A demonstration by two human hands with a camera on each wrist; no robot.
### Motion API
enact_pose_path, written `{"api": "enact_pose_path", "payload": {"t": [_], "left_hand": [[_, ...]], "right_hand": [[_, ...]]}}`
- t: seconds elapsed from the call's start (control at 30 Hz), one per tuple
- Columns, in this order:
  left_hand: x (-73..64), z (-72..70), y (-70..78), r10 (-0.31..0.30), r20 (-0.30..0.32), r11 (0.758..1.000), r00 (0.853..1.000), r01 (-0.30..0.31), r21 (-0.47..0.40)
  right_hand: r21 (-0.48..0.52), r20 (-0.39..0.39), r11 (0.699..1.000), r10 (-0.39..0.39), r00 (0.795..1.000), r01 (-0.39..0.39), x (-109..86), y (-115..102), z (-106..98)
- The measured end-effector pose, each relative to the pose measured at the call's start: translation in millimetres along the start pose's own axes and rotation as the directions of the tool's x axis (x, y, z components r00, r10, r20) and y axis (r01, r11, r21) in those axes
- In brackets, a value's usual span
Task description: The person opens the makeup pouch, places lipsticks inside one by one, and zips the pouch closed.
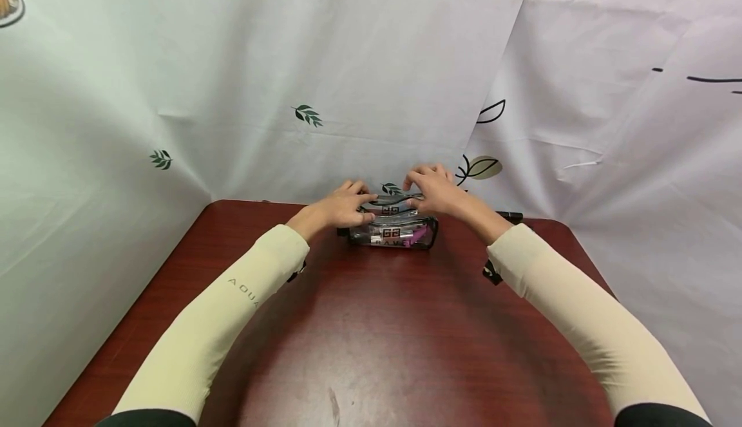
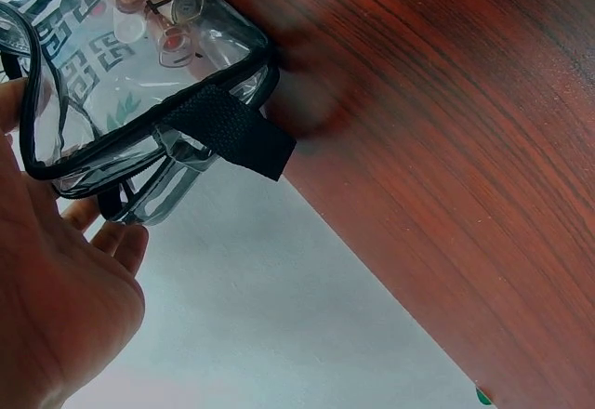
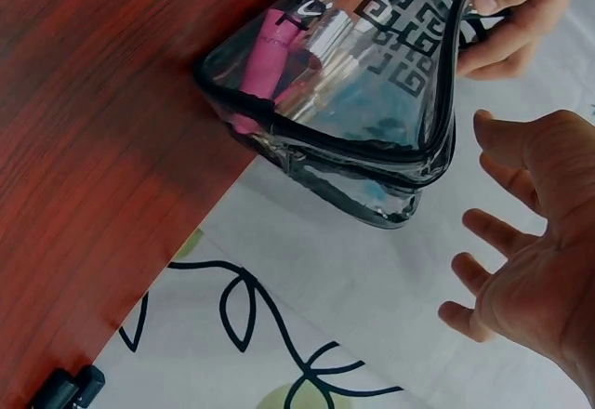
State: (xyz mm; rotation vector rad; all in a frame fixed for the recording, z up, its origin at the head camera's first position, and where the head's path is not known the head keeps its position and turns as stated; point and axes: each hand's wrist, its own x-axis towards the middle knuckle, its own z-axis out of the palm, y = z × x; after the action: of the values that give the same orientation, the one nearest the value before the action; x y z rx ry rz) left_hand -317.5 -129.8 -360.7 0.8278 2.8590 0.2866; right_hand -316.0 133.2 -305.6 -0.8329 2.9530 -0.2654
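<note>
A clear plastic cosmetic pouch with black piping stands on the table's far side, its top edge bowed open. Through its wall show a pink tube and small clear-cased cosmetics. My left hand pinches the upper rim, thumb in front and fingers behind; a black fabric tab sticks out at that end. At the other end, my right hand is beside the rim with fingers spread and apart from the plastic, holding nothing.
The dark red wooden table ends just behind the pouch at a white printed cloth. Black cylindrical items lie near the table's far edge, right of the pouch, partly behind my right forearm in the head view.
</note>
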Motion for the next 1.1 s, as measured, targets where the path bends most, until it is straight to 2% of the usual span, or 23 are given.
{"api": "enact_pose_path", "payload": {"t": [0.5, 0.8, 0.87, 0.9, 1.1], "left_hand": [[-1.4, 0.1, -1.7, 0.021, -0.003, 1.000, 1.000, -0.021, 0.007], [0.2, 1.7, -4.4, 0.021, 0.001, 1.000, 1.000, -0.021, -0.002], [0.8, 1.5, -6.1, 0.023, 0.003, 1.000, 1.000, -0.023, -0.009], [8.1, 9.2, -17.5, 0.043, -0.012, 0.999, 0.999, -0.043, -0.013], [8.5, 9.5, -18.2, 0.048, -0.013, 0.998, 0.999, -0.048, -0.031]], "right_hand": [[0.006, -0.073, 0.999, 0.037, 0.997, -0.037, -16.1, 38.0, -5.0], [0.010, -0.044, 0.989, 0.148, 0.988, -0.148, -38.1, 79.0, -12.0], [0.019, -0.037, 0.985, 0.173, 0.984, -0.172, -43.5, 91.5, -12.5], [0.018, -0.035, 0.983, 0.183, 0.983, -0.182, -46.5, 97.9, -12.4], [0.018, -0.045, 0.970, 0.243, 0.969, -0.242, -66.4, 137.7, -4.6]]}}
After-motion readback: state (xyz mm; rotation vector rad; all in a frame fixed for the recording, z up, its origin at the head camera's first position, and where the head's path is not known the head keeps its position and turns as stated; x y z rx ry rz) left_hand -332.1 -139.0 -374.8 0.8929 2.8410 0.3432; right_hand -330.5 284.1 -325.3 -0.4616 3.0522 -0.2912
